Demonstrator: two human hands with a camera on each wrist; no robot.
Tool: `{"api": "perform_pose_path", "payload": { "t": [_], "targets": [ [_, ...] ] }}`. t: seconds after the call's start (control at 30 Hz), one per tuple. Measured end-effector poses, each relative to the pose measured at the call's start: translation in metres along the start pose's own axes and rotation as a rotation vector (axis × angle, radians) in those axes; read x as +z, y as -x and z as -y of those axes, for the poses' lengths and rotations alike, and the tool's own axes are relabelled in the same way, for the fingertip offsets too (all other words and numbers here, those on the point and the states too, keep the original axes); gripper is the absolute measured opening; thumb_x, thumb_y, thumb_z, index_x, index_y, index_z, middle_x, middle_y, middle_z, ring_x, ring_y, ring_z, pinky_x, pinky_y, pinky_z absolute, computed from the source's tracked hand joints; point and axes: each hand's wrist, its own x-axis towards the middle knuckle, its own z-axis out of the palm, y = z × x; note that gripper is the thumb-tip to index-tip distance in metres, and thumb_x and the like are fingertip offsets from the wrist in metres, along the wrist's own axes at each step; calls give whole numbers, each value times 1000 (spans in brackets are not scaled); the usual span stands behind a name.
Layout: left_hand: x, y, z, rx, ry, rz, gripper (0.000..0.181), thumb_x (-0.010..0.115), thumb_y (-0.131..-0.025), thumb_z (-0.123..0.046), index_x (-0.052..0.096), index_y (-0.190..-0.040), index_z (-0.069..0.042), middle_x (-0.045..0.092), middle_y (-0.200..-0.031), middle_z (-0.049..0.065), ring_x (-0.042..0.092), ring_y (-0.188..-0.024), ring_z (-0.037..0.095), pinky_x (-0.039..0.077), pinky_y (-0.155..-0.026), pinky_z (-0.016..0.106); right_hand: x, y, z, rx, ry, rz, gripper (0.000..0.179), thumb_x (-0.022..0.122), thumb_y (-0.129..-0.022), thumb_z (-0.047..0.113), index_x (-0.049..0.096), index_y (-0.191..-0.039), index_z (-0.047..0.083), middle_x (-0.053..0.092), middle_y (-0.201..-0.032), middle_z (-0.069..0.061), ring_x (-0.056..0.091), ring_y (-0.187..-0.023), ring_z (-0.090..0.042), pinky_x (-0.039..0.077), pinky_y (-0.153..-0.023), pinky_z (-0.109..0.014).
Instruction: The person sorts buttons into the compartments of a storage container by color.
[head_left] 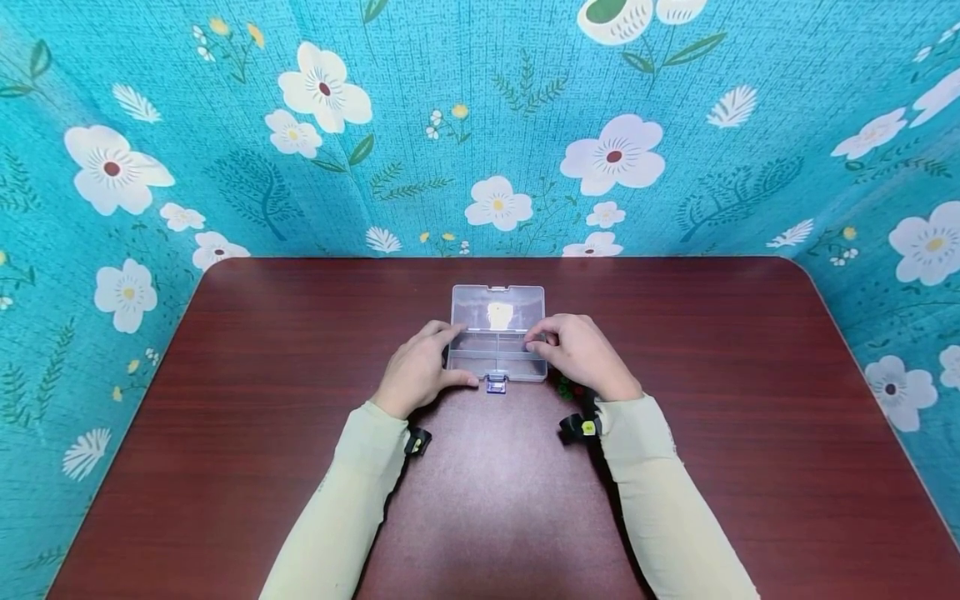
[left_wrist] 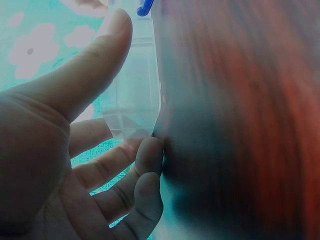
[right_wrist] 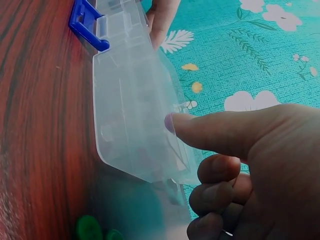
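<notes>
A clear plastic divider box (head_left: 497,354) lies on the table with its lid (head_left: 480,307) tipped back and its blue latch (head_left: 496,384) hanging at the front. My left hand (head_left: 420,367) holds the box's left end, thumb along the front and fingers round the side, as the left wrist view also shows. Over the right compartments, my right hand (head_left: 581,350) pinches a small purple piece (right_wrist: 170,123) at the thumb tip; its far side is hidden. Small round green pieces (right_wrist: 90,228), apparently buttons, lie on the table under the right wrist.
A small red piece (head_left: 577,389) lies beside the green ones, partly in the right arm's shadow. The dark red wooden table (head_left: 300,350) stretches to both sides and in front. A turquoise flowered cloth (head_left: 450,125) hangs behind the table's back edge.
</notes>
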Motion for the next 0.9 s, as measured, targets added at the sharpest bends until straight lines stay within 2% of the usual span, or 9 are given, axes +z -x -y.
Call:
{"api": "perform_pose_path", "payload": {
  "t": [0.63,0.9],
  "targets": [
    [-2,1,-2,-5,5,0,89,87,-74,-48,53,-147,-11,57,-136,8,61,-112,26,51,-92,46,4,-1,-1,-3,19,4,12,69,-96,17,80,-97,13,47,-57,4,39,-54,-12,37,-58,-31],
    [-2,1,-1,6,6,-7,88,87,-74,-47,53,-147,-10,57,-136,9,61,-113,26,51,-92,46,2,0,0,-18,52,-4,13,69,-95,18,80,-97,11,55,-65,5,46,-63,-13,41,-62,-32]
  ]
}}
